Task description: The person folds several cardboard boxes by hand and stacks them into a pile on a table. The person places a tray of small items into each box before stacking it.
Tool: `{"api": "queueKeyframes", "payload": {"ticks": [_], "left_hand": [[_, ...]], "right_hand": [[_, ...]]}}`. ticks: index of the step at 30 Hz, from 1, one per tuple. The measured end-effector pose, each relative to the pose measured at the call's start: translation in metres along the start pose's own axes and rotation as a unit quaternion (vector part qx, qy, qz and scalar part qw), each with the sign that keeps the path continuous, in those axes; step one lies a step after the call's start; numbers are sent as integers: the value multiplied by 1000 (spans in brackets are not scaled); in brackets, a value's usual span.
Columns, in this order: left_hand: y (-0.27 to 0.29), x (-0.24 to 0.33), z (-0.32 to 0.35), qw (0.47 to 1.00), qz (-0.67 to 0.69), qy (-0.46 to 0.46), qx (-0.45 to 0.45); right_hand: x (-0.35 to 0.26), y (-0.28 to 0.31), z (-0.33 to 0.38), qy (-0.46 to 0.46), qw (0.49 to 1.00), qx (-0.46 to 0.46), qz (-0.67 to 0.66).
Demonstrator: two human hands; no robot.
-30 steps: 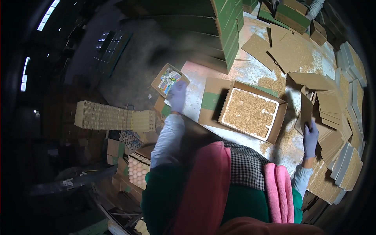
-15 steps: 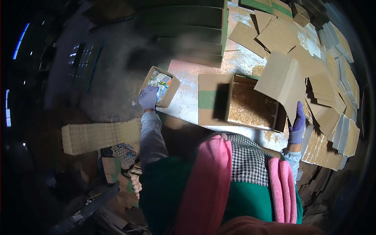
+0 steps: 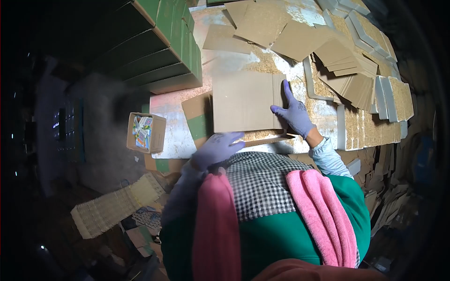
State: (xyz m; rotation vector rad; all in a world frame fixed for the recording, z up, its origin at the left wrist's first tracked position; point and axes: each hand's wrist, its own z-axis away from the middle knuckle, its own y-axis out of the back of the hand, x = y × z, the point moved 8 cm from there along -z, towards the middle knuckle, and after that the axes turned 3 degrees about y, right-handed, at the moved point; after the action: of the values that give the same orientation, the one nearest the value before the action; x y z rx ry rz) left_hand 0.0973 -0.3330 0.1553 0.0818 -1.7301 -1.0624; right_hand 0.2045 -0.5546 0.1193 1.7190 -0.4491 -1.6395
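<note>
A plain cardboard sheet [image 3: 246,100] lies over the open carton [image 3: 267,139], covering most of it; a strip of the flaky golden contents shows along the near side. My right hand [image 3: 296,114], in a purple glove, rests at the sheet's right edge with thumb and forefinger spread. Close to the carton's near left corner is my left hand [image 3: 218,149], also gloved, slightly blurred, its fingers stretched toward the right. No held thing can be made out in it. A small cardboard box [image 3: 158,133] of colourful packets [image 3: 142,131] sits at the table's left corner.
Green cartons [image 3: 176,61] stand stacked at the back left. Loose cardboard sheets [image 3: 262,23] spread across the far table. White-sided blocks with golden flaky faces [image 3: 370,126] line the right. A pale stack of moulded trays [image 3: 115,203] lies low on the left.
My left hand has left the box of packets and come right to the carton. My right hand has brought the tilted sheet left and down over the carton. The view has shifted right.
</note>
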Motion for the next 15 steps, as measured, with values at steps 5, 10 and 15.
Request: {"api": "queueKeyframes", "payload": {"ticks": [5,10,15], "left_hand": [[39,-13,11,960,68,223,-153],[-55,-59,-57,932,-284,209,-88],[-55,-65,-72,948,-186,206,-159]], "right_hand": [[27,-43,18,16,942,-145,304],[38,-85,-11,29,811,-322,488],[34,-135,-28,172,715,-349,581]]}}
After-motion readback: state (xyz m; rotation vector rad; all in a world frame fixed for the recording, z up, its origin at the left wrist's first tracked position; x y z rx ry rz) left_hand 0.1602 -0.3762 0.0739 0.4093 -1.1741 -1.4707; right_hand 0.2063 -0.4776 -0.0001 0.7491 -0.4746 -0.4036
